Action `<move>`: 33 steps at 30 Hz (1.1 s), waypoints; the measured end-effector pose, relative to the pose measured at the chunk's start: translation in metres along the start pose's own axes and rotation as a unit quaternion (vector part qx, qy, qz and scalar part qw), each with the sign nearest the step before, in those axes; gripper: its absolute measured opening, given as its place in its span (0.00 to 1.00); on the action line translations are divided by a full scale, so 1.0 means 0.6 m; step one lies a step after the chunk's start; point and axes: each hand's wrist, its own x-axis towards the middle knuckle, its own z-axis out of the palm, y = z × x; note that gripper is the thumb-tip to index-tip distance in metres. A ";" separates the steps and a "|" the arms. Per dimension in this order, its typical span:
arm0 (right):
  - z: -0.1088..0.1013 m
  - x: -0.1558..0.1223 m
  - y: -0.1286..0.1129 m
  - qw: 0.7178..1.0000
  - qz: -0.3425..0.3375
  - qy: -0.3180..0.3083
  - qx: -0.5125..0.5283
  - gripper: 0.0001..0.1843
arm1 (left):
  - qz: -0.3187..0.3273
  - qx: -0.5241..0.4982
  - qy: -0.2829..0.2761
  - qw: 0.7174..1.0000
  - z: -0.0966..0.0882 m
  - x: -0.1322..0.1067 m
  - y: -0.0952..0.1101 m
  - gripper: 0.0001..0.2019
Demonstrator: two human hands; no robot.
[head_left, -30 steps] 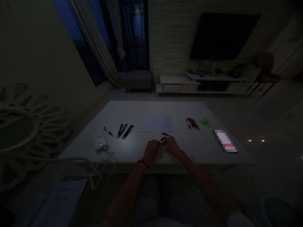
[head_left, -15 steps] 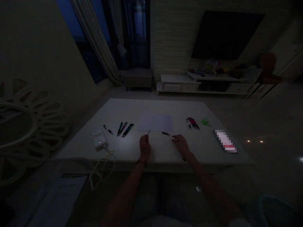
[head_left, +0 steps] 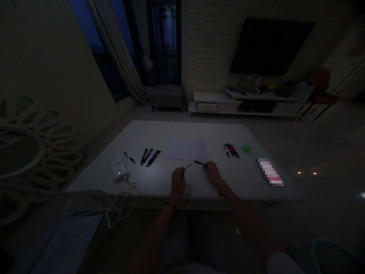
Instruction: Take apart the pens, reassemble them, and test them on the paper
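Pinched in my left hand (head_left: 178,182) is a thin dark rod, which looks like a pen refill (head_left: 188,166), pointing up and to the right. My right hand (head_left: 213,172) has its fingers closed on the right end of a short dark pen barrel (head_left: 199,163). The tip of the refill is close to the barrel's left end; whether they touch I cannot tell. Just beyond both hands lies a white sheet of paper (head_left: 182,149), with faint writing on its right part. The light is dim, so fine details of the pen parts are lost.
Left on the white table (head_left: 159,131) are a single pen (head_left: 129,157), several dark pens (head_left: 146,156) and a white box-like device (head_left: 119,169) with cables. To the right lie more pens (head_left: 232,150), a small green object (head_left: 246,148) and a phone with blurred screen (head_left: 270,172).
My left hand has moved slightly right and nearer, turning the refill toward the barrel. My right hand has moved left and closed on the barrel's end.
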 end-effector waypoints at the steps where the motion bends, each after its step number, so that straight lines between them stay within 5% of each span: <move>1: -0.004 -0.004 -0.003 0.999 0.002 -0.004 0.035 0.08 | 0.029 0.037 -0.035 0.998 -0.001 0.000 -0.009 0.11; 5: -0.018 -0.025 -0.023 0.986 0.003 -0.023 0.163 0.12 | 0.087 0.150 -0.126 0.977 -0.007 0.000 -0.025 0.10; 11: -0.027 -0.045 -0.053 0.983 -0.022 -0.039 0.178 0.11 | 0.129 0.231 -0.191 0.945 -0.010 -0.002 -0.012 0.09; 23: -0.021 -0.046 -0.062 0.983 -0.026 -0.030 0.179 0.11 | 0.153 0.260 -0.230 0.925 -0.015 -0.001 -0.003 0.10; 33: -0.003 -0.048 -0.090 0.980 -0.069 -0.098 0.159 0.08 | 0.190 0.231 -0.248 0.921 -0.014 -0.004 -0.001 0.09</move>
